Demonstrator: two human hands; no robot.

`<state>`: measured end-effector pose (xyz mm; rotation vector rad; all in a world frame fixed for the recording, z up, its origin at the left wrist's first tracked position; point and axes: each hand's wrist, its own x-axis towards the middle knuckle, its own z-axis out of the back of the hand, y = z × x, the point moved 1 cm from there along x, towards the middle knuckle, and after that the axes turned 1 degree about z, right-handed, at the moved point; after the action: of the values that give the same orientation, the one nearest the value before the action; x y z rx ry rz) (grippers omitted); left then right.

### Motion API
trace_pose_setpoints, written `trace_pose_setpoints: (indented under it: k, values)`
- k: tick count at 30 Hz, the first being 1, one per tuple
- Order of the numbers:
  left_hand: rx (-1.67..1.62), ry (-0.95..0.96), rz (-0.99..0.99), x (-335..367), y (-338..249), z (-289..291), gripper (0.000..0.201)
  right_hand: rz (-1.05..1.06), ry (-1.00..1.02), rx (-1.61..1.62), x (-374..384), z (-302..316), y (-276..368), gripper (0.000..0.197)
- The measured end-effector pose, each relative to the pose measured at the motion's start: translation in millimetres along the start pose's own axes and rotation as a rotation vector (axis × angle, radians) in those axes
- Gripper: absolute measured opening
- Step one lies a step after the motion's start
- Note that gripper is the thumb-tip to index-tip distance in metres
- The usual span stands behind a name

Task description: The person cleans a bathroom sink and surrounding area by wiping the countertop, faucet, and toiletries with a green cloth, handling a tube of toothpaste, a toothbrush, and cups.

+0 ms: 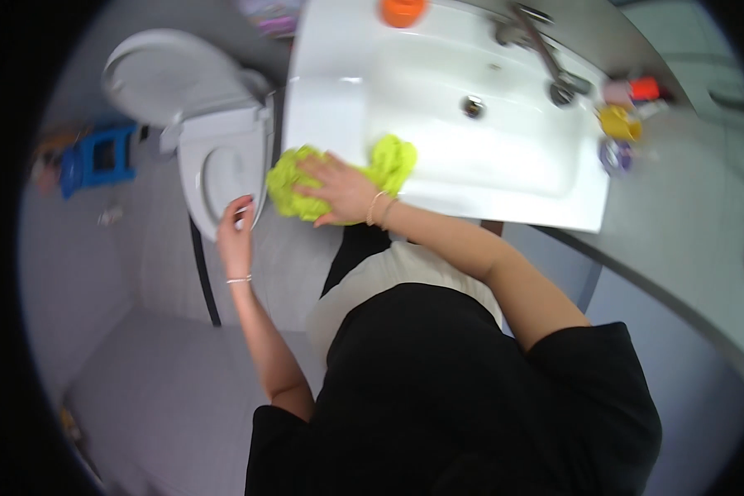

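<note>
My right hand (339,188) lies on a crumpled yellow-green cloth (293,186) at the left front corner of the white washbasin (326,107). Its fingers are spread flat over the cloth rather than wrapped round it. One bunched end of the cloth reaches right, along the basin's front rim. Off to the left, my left hand (236,227) hangs in the air in front of the toilet (192,157). Its fingers are loosely bent and apart, and I see nothing held in them. Some blur softens both hands.
A chrome tap (546,58) rises at the basin's back right, near the drain (473,106). An orange container (403,10) stands on the back left rim. Small coloured containers (620,124) line the right edge. The toilet lid is raised; a blue stool (99,161) stands beyond.
</note>
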<state>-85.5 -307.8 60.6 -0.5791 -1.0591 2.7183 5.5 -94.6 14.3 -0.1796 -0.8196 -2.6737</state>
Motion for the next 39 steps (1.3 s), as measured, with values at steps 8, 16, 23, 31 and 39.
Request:
trace_pose_setpoints:
  k: [8, 16, 23, 31, 39]
  values:
    - [-0.037, 0.100, -0.245, 33.2, -66.5, -35.1, 0.024, -0.343, 0.111, -0.279, -155.0, 55.0, -16.2, 0.066]
    - [0.003, 0.314, -0.270, 6.0, -151.0, -133.2, 0.021, -0.535, 0.086, -0.504, -370.9, 147.5, -85.4, 0.067]
    - [0.109, 0.345, -0.272, -47.8, -195.7, -196.5, 0.022, -0.619, 0.070, -0.540, -471.1, 187.1, -119.8, 0.062]
    - [0.040, 0.276, -0.181, -88.1, -196.8, -211.0, 0.022, -1.012, -0.406, -0.466, -451.9, 173.1, -119.3, 0.048]
    - [0.040, 0.246, -0.217, -98.2, -213.9, -232.3, 0.023, -0.964, -0.348, -0.464, -409.5, 192.7, -170.0, 0.040]
